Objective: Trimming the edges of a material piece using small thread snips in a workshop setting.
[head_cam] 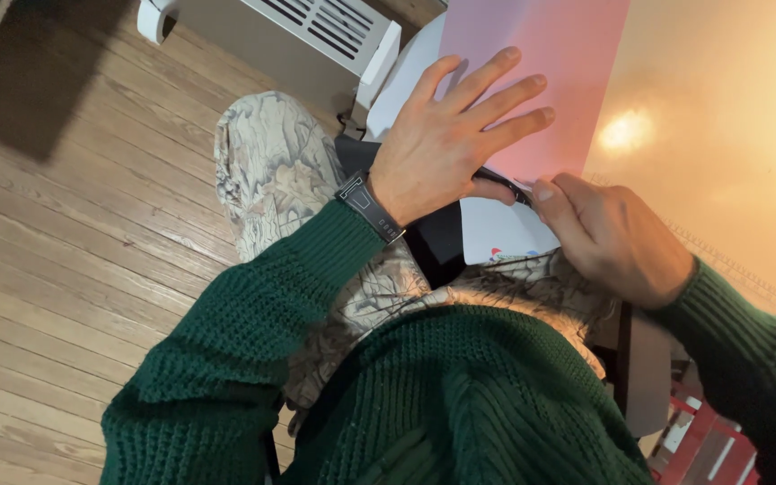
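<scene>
Under left hand: flat pink paper.

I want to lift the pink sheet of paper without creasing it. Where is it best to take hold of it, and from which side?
Probably the near edge of the pink sheet, approached from the person's side. The left hand lies flat on it, the right hand pinches that edge, and the far part runs out of view.
</scene>
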